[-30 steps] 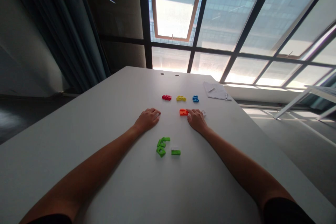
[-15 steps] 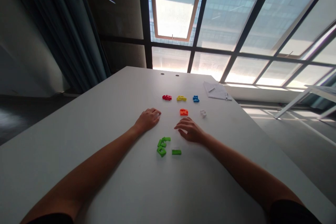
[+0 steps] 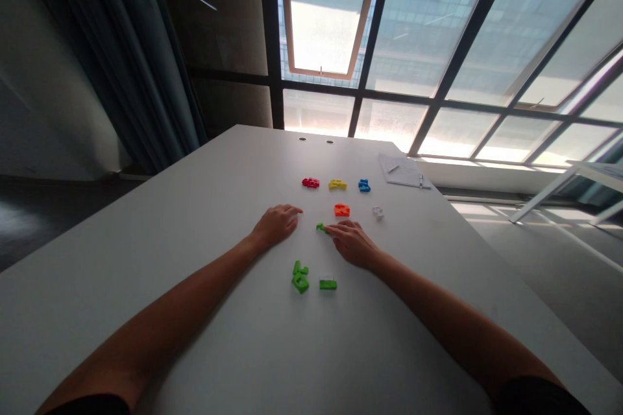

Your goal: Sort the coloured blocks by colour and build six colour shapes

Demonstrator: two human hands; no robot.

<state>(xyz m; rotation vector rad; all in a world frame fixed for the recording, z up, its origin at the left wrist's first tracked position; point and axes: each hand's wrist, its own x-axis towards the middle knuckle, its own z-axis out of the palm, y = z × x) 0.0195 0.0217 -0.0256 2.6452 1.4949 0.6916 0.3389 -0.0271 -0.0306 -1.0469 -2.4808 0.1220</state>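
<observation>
Tabletop (image 3: 170, 207): broad, plain white
Windows (image 3: 409, 19): dark-framed grid beyond the tabletop's far edge, bright with daylight
Curtain (image 3: 117, 52): dark blue, hanging to the tabletop's left
Floor (image 3: 487, 246): grey, striped with sunlight right of the tabletop
White-legged furniture (image 3: 598, 173): right of the tabletop

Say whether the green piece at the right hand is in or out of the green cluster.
Out: table shows between the green piece, at the right hand, and the green cluster.

From orange piece (image 3: 341, 210), colours are showing: 10 o'clock, red piece (image 3: 310, 183) | 12, yellow piece (image 3: 337, 185) | 1–2, blue piece (image 3: 364, 186) | 3, whitish piece (image 3: 378, 212) | 8, green piece (image 3: 320, 227) | 6–7, green parts (image 3: 302, 270) | table (image 3: 248, 168) is showing white
</observation>
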